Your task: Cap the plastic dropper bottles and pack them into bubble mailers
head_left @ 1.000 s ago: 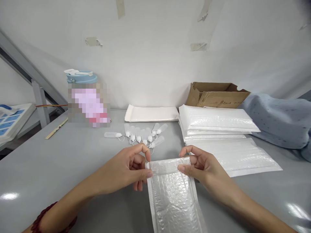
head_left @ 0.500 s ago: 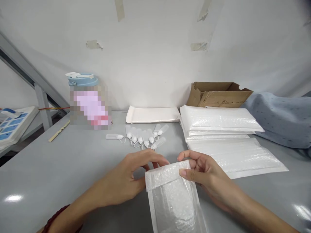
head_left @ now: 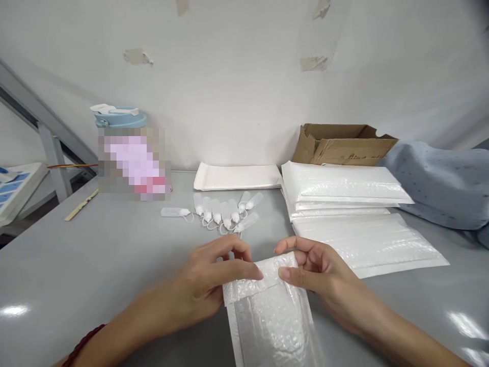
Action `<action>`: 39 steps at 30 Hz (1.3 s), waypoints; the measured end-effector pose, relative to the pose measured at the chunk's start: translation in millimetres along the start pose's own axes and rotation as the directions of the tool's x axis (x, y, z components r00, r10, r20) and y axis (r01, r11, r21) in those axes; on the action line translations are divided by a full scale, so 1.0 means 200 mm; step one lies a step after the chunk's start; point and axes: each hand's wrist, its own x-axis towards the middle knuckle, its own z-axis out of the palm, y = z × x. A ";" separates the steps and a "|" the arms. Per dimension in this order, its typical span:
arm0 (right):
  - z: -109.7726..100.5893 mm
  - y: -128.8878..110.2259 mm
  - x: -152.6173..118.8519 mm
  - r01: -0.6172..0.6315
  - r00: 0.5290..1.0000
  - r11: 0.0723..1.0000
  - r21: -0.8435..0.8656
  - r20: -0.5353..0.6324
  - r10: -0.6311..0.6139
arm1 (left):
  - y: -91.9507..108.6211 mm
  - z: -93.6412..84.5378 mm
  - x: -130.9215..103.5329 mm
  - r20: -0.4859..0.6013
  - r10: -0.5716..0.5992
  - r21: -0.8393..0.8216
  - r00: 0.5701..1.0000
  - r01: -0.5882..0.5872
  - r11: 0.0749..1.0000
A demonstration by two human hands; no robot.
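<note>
A white bubble mailer [head_left: 273,321] with its top flap folded over lies between my hands at the bottom centre. My left hand [head_left: 217,275] pinches the flap edge, thumb on the front and fingers behind. With the thumb in front and fingers behind, my right hand [head_left: 313,265] grips the mailer's top right corner. Beyond them, several small clear plastic bottles [head_left: 216,211] with white caps lie in a loose group. Several more white bubble mailers [head_left: 351,186] are stacked at the right.
Against the wall, a pale flat mailer [head_left: 239,177] lies left of an open cardboard box [head_left: 353,150]. A blue-lidded cup [head_left: 120,117], partly pixelated, stands at the left. Blue cloth [head_left: 443,183] lies far right. A wooden stick [head_left: 81,205] rests near the left edge.
My left thumb has moved from the mailer's left side onto the front of its flap. My right hand keeps its grip. The view has shifted slightly.
</note>
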 end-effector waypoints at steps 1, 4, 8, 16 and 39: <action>0.00 0.00 0.00 0.001 1.000 1.000 0.004 0.001 -0.001 | 0.00 0.00 0.00 0.005 -0.008 -0.018 1.000 0.008 1.000; 0.03 0.02 0.00 -0.014 1.000 0.998 0.056 0.018 0.013 | 0.00 0.00 0.00 0.024 -0.057 -0.110 0.998 0.059 0.992; 0.07 0.06 0.00 -0.076 0.997 0.978 0.195 0.048 0.067 | 0.00 -0.01 0.02 -0.019 -0.126 -0.181 0.992 0.120 0.976; 0.12 0.12 0.00 -0.245 0.969 0.908 0.339 0.108 0.221 | 0.03 0.02 0.08 -0.031 -0.281 -0.360 0.959 0.252 0.898; 0.16 0.17 0.02 -0.240 0.945 0.933 0.268 0.284 0.162 | -0.03 0.06 0.10 0.100 -0.680 -0.630 0.726 0.575 0.522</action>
